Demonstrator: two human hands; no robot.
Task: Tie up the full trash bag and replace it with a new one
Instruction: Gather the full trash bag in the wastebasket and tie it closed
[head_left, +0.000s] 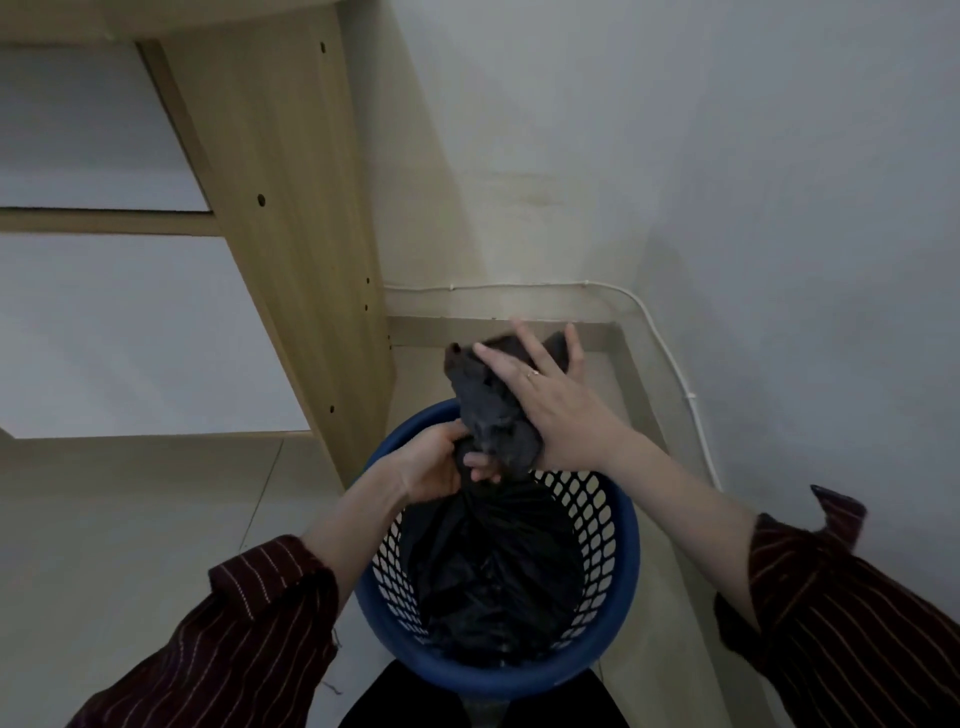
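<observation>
Bag (493, 566) sits in blue basket (618, 587), neck gathered. My left hand (441, 467) grips neck tight; right hand (545, 400), fingers spread, wraps loose top. I'd cinch low, pull knot snug.

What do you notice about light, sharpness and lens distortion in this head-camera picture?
Head view: dim, even light, no glare; the black trash bag shows little detail in the dark; the wide lens tilts the wooden frame; the right hand looks slightly soft.
</observation>
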